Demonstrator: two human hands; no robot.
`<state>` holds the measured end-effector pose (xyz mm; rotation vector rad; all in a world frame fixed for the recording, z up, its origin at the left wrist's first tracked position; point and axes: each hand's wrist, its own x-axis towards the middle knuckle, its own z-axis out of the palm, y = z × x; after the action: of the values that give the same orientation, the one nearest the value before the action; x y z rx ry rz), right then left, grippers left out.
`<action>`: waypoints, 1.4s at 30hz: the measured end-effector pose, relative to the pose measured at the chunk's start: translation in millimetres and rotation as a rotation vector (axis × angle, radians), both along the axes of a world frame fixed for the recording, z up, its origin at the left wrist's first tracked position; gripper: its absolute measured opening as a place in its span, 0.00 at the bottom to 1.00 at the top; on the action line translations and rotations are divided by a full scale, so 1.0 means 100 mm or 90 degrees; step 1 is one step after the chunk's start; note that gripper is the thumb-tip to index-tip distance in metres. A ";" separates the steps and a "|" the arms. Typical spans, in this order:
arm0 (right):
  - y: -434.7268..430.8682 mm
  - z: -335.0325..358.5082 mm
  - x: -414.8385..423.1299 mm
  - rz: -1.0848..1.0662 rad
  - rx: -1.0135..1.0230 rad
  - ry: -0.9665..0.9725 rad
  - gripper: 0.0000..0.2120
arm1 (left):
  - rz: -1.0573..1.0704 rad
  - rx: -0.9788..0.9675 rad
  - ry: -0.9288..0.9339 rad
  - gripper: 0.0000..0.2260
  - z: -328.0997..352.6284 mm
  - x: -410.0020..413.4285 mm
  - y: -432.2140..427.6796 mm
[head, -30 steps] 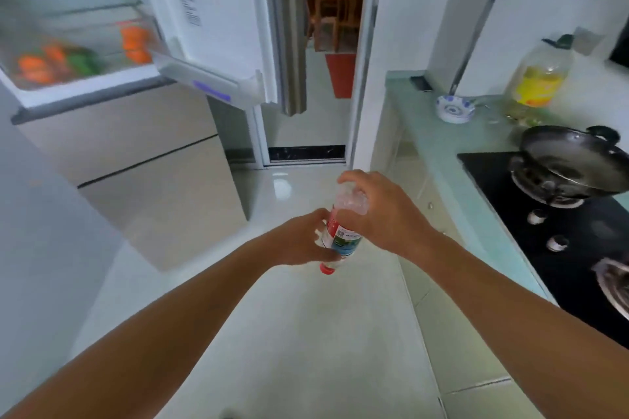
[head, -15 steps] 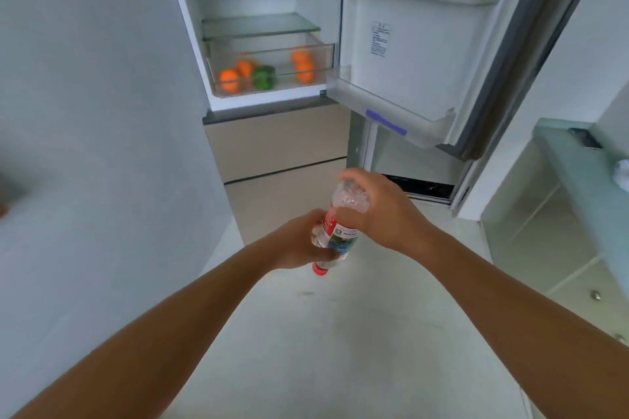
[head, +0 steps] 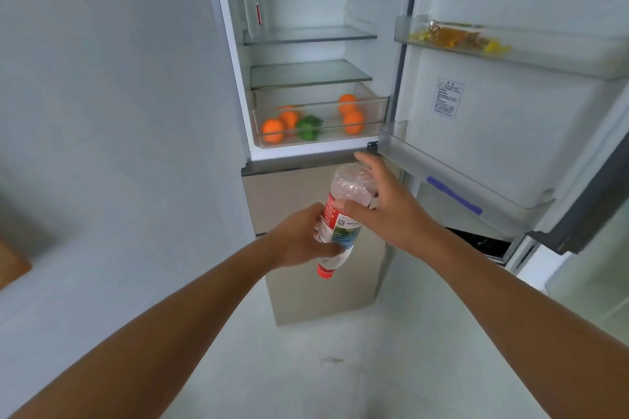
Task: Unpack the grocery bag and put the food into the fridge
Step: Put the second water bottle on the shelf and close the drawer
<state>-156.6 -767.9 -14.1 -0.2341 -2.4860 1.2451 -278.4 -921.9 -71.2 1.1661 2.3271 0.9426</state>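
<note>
I hold a clear water bottle (head: 350, 185) with a red-and-green label upside down, its red cap pointing at the floor, in front of the open fridge (head: 309, 73). My left hand (head: 299, 241) grips it at the neck and label. My right hand (head: 398, 214) lies against the bottle's base with fingers spread and fairly straight, thumb on the label. Inside the fridge a second clear bottle (head: 252, 0) stands on the top glass shelf at the left. The crisper drawer (head: 371, 112) holds several oranges (head: 273, 130) and a green pepper (head: 309, 127).
The fridge door (head: 503, 133) stands open to the right, with a bare lower door shelf (head: 452, 180) and an upper one holding yellow packets (head: 452, 37). A white wall (head: 119, 112) closes the left side. Beige lower drawers (head: 292, 187) sit under the open compartment.
I have come closer to the fridge, which now fills the view. My right hand's fingers have uncurled from the bottle's base and spread out. The left hand keeps its grip.
</note>
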 end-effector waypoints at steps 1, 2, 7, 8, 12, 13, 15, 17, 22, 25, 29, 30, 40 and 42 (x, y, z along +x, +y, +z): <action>0.10 0.03 -0.14 0.012 -0.014 0.012 0.38 | 0.004 0.014 0.002 0.28 0.07 -0.12 0.08; 0.20 0.07 -0.28 0.026 -0.029 0.022 0.39 | 0.011 0.027 0.005 0.27 0.14 -0.25 0.16; 0.74 0.30 -1.03 0.087 -0.141 0.048 0.39 | 0.058 0.067 0.038 0.25 0.50 -0.85 0.54; 0.83 0.36 -1.16 0.102 -0.177 0.052 0.35 | 0.071 0.071 0.047 0.27 0.55 -0.96 0.61; 1.11 0.65 -1.57 0.128 -0.256 0.030 0.24 | 0.089 0.114 0.084 0.29 0.74 -1.36 0.89; 1.17 0.69 -1.66 0.126 -0.257 0.021 0.25 | 0.086 0.120 0.091 0.29 0.77 -1.43 0.94; 1.24 0.76 -1.79 0.130 -0.232 0.026 0.26 | 0.082 0.126 0.094 0.29 0.83 -1.53 1.01; 1.35 0.82 -2.01 0.144 -0.201 0.047 0.25 | 0.087 0.131 0.093 0.28 0.85 -1.72 1.10; 1.46 0.88 -2.51 0.136 -0.136 0.043 0.32 | 0.089 0.133 0.059 0.25 0.87 -2.13 1.24; 1.49 0.87 -2.79 0.083 -0.103 0.068 0.30 | 0.083 0.142 -0.003 0.27 0.86 -2.34 1.26; 1.48 0.91 -3.01 0.038 -0.141 0.101 0.23 | 0.031 0.137 -0.070 0.29 0.85 -2.67 1.24; 1.50 0.92 -3.07 0.031 -0.149 0.089 0.23 | 0.025 0.129 -0.066 0.29 0.86 -2.78 1.24; 1.62 1.05 -3.42 -0.082 0.502 0.112 0.38 | 0.019 0.046 0.070 0.27 1.20 -3.57 1.17; 1.59 1.05 -3.51 -0.134 0.767 0.117 0.42 | 0.014 0.051 0.077 0.26 1.29 -3.66 1.14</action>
<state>-507.4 -609.3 90.8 -0.0451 -2.4843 -0.3897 -644.5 -807.9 57.3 1.2641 2.4218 1.0066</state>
